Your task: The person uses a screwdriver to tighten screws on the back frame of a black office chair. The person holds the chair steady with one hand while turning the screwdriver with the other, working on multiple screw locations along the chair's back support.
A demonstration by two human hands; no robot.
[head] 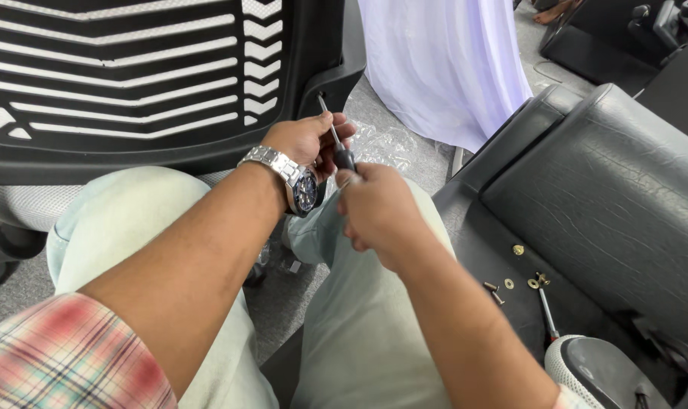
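A screwdriver is held between both hands above the person's lap, its thin shaft angled up toward the black chair backrest, the tip close to the backrest's lower right corner. The right hand has its fingers closed around the dark handle, apparently to turn it. The left hand, wearing a metal wristwatch, pinches the shaft with fingers together, seemingly to steady the tip. To the right, loose screws and washers lie on a black seat cushion, beside a second screwdriver.
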